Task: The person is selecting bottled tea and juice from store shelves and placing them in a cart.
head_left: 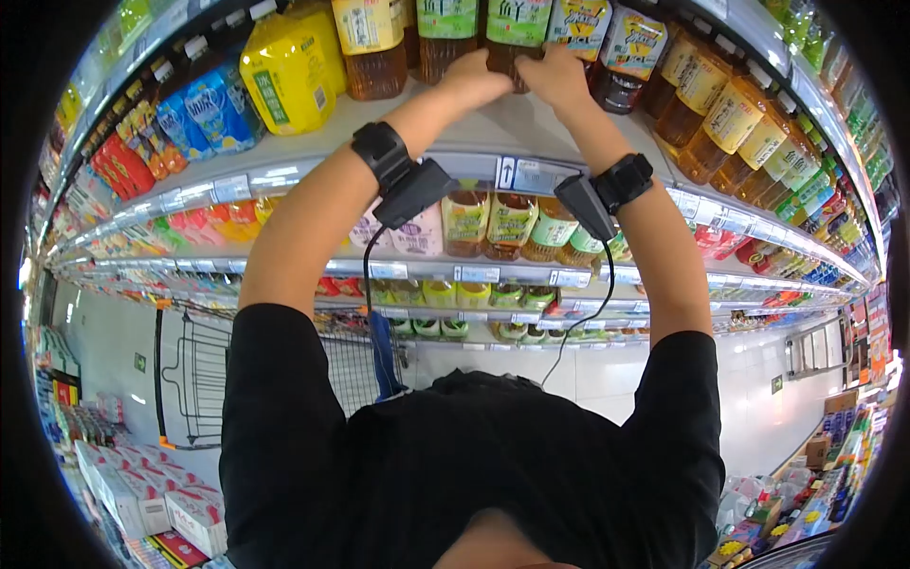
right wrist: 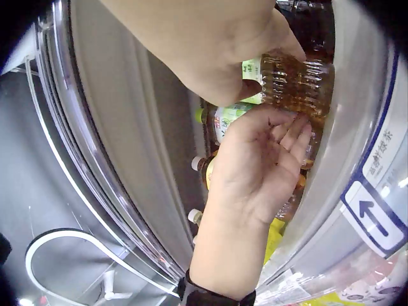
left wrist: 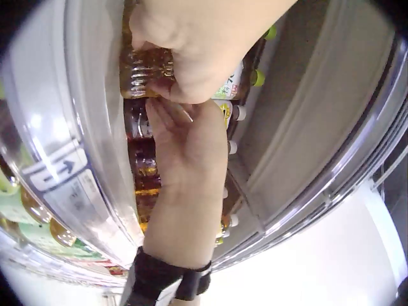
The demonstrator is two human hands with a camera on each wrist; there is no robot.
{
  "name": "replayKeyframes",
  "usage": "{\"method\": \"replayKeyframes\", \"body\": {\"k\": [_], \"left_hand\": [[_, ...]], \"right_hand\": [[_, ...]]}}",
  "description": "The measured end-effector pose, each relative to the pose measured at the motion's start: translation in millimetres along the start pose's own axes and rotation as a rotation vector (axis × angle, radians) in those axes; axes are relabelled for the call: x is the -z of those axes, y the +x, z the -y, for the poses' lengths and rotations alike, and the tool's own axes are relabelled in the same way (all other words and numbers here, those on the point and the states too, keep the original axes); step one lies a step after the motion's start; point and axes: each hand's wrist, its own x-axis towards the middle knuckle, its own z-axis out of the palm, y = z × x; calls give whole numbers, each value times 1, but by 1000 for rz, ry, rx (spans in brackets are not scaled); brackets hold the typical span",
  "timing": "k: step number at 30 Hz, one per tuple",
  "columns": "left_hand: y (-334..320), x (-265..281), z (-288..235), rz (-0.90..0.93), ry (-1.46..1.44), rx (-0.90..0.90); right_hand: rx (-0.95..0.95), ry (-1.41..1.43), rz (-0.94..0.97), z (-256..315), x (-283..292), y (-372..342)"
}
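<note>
On the upper shelf, both hands are at a tea bottle [head_left: 517,27] with a green label and amber drink. From the left, my left hand [head_left: 479,81] holds its lower side; the right wrist view shows that palm, with fingers reaching to the bottle's side. Opposite it, my right hand [head_left: 555,76] grips the bottle, thumb toward its front. The ribbed lower part [right wrist: 296,83] shows between the hands in the right wrist view. A similar green-labelled bottle [head_left: 448,24] stands to its left, and dark bottles with orange-and-white labels [head_left: 633,47] stand to its right.
The upper shelf [head_left: 474,128] also holds yellow jugs [head_left: 284,76], blue packs [head_left: 213,109] and amber bottles [head_left: 730,123]. Price tags line its front edge. Lower shelves carry more drinks. A wire cart [head_left: 194,375] stands behind at left, with stacked cartons [head_left: 137,484] below it.
</note>
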Motion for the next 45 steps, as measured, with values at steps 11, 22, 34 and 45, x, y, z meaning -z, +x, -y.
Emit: {"method": "replayKeyframes", "body": {"k": [11,22,34,45], "left_hand": [[8,-7,19,-74,-43,31],[-127,-22,-13,-184,599,-564],[-144,-37,-14,-245,666,-524],[-149,-41,-15,-264,706,-475]], "right_hand": [[12,255,106,-24,-1,2],[512,-136,111,-9,88,-128],[479,-393,-58,-19,72,-167],[387,-389,-121,-28,65,-175]]}}
